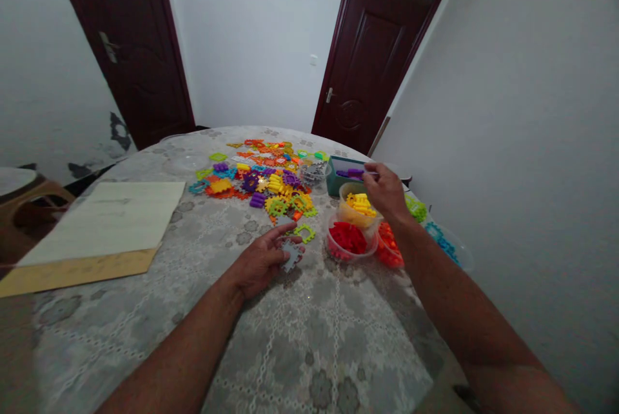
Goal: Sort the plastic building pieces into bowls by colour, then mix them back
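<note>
piece [291,255], grey, toothed: was pinched in your left hand [264,262], near the colourful heap [278,186]. purple pieces [354,173]: lay in the green box [333,184] by your right hand [385,189], well apart from your left; its grip could not be told.

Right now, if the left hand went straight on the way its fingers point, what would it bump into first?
Most likely the lime-green frame piece, just ahead of the left hand. The hand's height is hard to judge from this view, so it might pass above the piece instead.
</note>
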Motion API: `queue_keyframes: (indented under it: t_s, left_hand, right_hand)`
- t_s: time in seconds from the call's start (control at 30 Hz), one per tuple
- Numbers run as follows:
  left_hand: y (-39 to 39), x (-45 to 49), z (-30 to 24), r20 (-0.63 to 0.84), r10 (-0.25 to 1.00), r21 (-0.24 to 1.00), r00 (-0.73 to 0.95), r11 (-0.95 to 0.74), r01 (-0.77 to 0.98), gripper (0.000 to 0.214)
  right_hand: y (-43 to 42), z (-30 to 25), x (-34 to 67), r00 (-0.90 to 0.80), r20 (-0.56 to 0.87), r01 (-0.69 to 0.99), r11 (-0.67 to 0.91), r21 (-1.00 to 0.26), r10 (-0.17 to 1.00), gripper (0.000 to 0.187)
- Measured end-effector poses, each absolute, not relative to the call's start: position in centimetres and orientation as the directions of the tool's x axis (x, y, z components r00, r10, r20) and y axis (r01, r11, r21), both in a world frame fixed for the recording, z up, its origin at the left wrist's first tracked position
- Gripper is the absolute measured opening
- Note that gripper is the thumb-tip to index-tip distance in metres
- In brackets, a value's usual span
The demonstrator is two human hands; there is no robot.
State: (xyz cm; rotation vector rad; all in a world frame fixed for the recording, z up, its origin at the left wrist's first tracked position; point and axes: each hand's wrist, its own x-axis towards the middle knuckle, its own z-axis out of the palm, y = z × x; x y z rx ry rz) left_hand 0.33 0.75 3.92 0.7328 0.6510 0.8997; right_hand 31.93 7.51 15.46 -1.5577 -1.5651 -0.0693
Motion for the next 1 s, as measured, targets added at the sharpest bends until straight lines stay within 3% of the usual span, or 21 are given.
queue_keyframes:
  t_s: [0.1, 0.23, 0.3, 0.37, 0.47, 0.53, 0.63, 0.73, 0.83, 0.93, 1.0]
  left_hand:
    - [0.9, 0.5, 3.7, -0.178, 0.882, 0.776, 0.436, 0.398, -0.489, 0.077]
    - [1.1, 0.7, 3.3, -0.151, 0.892, 0.755, 0.425, 0.382, -0.533, 0.066]
    - [1.2, 0.7, 3.3, -0.144, 0.89, 0.755, 0.434, 0.382, -0.533, 0.062]
    - [1.1, 0.7, 3.5, -0.151, 0.878, 0.763, 0.454, 0.395, -0.511, 0.06]
    - [1.0, 0.6, 3.8, -0.174, 0.856, 0.779, 0.487, 0.423, -0.464, 0.059]
    - [0.8, 0.5, 3.9, -0.181, 0.848, 0.781, 0.499, 0.432, -0.45, 0.055]
    - [0.8, 0.5, 3.8, -0.167, 0.835, 0.774, 0.525, 0.441, -0.455, 0.045]
    - [0.7, 0.7, 3.6, -0.157, 0.836, 0.777, 0.525, 0.433, -0.457, 0.036]
    - [0.7, 0.9, 3.7, -0.175, 0.877, 0.804, 0.448, 0.39, -0.449, 0.031]
    - [0.7, 1.1, 3.8, -0.159, 0.925, 0.86, 0.345, 0.302, -0.412, 0.028]
    - [0.8, 1.2, 3.8, -0.138, 0.946, 0.901, 0.292, 0.242, -0.359, 0.028]
  right_hand:
    - [6.9, 15.6, 31.4, 0.204, 0.678, 0.84, 0.229, -0.492, 0.707, 0.035]
    - [0.9, 12.8, 25.8, -0.247, 0.598, 0.744, 0.545, -0.387, 0.762, 0.023]
    - [-2.3, 10.5, 22.3, -0.491, 0.529, 0.668, 0.689, -0.281, 0.692, 0.024]
    - [-4.2, 8.2, 19.6, -0.596, 0.471, 0.67, 0.726, -0.154, 0.651, 0.025]
    - [-4.9, 5.9, 17.8, -0.594, 0.466, 0.72, 0.692, -0.057, 0.656, 0.018]
    - [-4.7, 5.7, 17.7, -0.576, 0.458, 0.74, 0.67, -0.061, 0.678, 0.014]
    - [-4.6, 7.2, 18.5, -0.54, 0.431, 0.733, 0.656, -0.181, 0.722, 0.013]
    - [-4.1, 9.7, 19.9, -0.428, 0.421, 0.705, 0.587, -0.399, 0.8, 0.016]
    - [-1.9, 11.9, 22.0, -0.355, 0.297, 0.692, 0.463, -0.553, 0.886, 0.016]
    - [2.3, 13.3, 23.9, -0.367, 0.182, 0.741, 0.405, -0.535, 0.912, 0.013]
    - [5.7, 14.0, 24.9, -0.302, 0.197, 0.802, 0.36, -0.476, 0.933, 0.012]
